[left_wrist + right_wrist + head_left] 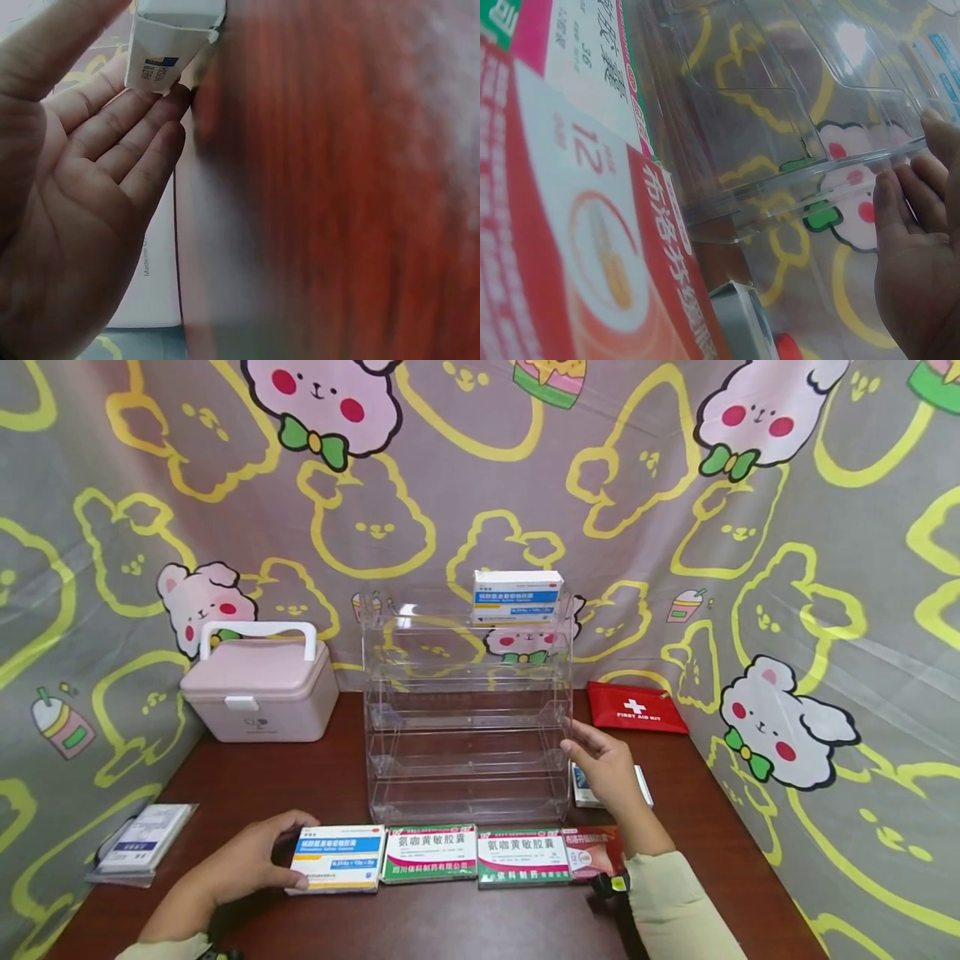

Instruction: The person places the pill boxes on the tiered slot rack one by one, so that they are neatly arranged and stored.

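Note:
At the left end of a row of medicine boxes, my left hand point(251, 860) holds a white, blue and yellow medicine box point(339, 858) between thumb and fingers. The left wrist view shows that box's white end point(161, 60) by the fingers. My right hand point(611, 768) is at the right side of a clear tiered display rack point(468, 768). In the right wrist view, thumb and fingers lie on either side of the rack's edge point(825, 165). A matching medicine box point(517, 597) stands on the top tier. The lower tiers hold nothing visible.
Two green-and-white medicine boxes point(429, 853) and a red medicine box point(588, 852) line the rack's front. A white box point(641, 785) lies behind my right hand. Around stand a pink medicine case point(258, 693), a red first aid pouch point(636, 707) and a bagged white box point(146, 839).

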The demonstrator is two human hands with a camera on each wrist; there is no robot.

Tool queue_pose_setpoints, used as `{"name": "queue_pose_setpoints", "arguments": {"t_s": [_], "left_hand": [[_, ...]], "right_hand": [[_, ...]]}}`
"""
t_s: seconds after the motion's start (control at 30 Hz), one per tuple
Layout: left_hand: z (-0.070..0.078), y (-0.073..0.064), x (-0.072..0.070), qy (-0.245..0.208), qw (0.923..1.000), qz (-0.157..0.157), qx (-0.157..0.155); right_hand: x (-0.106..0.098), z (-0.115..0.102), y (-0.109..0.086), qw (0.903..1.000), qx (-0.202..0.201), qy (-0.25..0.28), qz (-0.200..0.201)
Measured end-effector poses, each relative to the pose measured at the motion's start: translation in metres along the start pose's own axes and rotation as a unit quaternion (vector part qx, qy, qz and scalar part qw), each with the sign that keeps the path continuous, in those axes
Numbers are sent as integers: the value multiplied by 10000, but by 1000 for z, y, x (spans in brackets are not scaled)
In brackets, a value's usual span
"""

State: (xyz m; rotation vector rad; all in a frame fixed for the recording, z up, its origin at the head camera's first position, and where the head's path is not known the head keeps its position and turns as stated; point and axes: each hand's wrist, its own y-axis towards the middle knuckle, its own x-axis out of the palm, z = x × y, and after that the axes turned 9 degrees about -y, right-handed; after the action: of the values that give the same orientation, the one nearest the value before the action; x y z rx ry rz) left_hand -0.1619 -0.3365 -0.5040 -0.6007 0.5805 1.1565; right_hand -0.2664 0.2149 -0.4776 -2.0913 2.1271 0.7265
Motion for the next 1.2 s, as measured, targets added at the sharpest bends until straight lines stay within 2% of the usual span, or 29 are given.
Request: {"name": "queue_pose_setpoints", "arguments": {"t_s": [0.1, 0.2, 0.3, 0.43, 0.53, 0.63, 0.73, 0.83, 1.07, 1.2], "left_hand": [[0, 0, 1, -86, 9999, 17, -99], [0, -1, 2, -99, 9999, 31, -56], [1, -4, 0, -350, 9994, 37, -31], [6, -8, -9, -673, 9976, 76, -105], [7, -10, -18, -685, 9975, 96, -163], [7, -13, -23, -704, 9975, 97, -24], [5, -17, -25, -794, 9961, 125, 352], [4, -20, -26, -871, 9943, 182, 586], [6, -22, -27, -1014, 9916, 341, 732], [12, -22, -31, -1295, 9865, 503, 872]], "right_hand": [[0, 1, 0, 10000, -3, -44, -1], [0, 1, 0, 10000, -4, -67, -13], [0, 2, 0, 10000, 12, -52, -41], [1, 2, 0, 10000, 35, -5, -41], [2, 1, 0, 10000, 50, 8, -26], [2, 1, -1, 10000, 49, -16, -30], [2, 2, -1, 10000, 14, -27, -34], [1, 2, -1, 10000, -9, -16, -32], [1, 1, 0, 10000, -9, -35, -13], [1, 1, 0, 10000, 2, -49, 22]]}}
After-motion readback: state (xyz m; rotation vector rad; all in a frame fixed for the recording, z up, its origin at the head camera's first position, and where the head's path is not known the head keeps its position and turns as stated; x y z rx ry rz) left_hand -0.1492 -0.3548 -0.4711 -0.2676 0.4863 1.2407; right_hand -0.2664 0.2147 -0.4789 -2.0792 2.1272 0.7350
